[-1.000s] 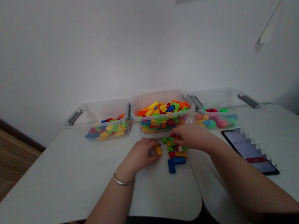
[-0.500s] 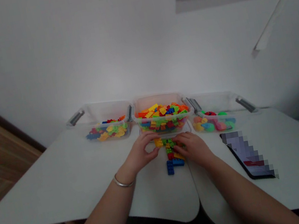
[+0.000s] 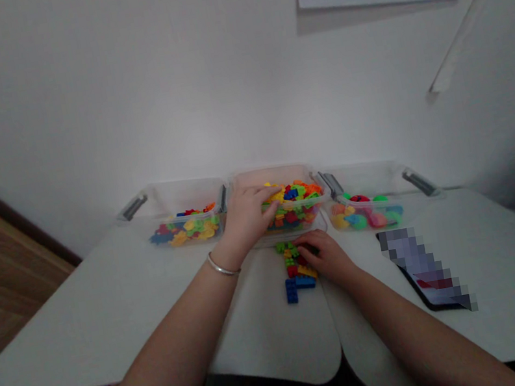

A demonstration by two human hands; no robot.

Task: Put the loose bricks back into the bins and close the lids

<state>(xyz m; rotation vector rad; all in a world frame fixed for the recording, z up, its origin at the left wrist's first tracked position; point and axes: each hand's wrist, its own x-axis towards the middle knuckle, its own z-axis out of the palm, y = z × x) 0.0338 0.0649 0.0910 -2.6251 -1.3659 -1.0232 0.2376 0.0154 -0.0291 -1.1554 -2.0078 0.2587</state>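
Note:
My left hand lies over the left rim of the middle clear plastic bin, its fingers reaching across the heap of toy building bricks. Whether it holds a brick is hidden. My right hand rests on the table, with its fingers curled over the top of a row of joined plastic bricks in green, red and yellow. Two blue bricks lie at the near end of that row. A metal bangle circles my left wrist.
A left clear bin holds flat coloured pieces, and a right clear bin holds rounded coloured pieces. A phone with a pixelated screen lies right of my right hand. The white table ends at a curved front edge.
My left hand has moved forward from the bricks on the table to over the middle bin. The yellow brick beside it is no longer on the table. My right hand stays at the row.

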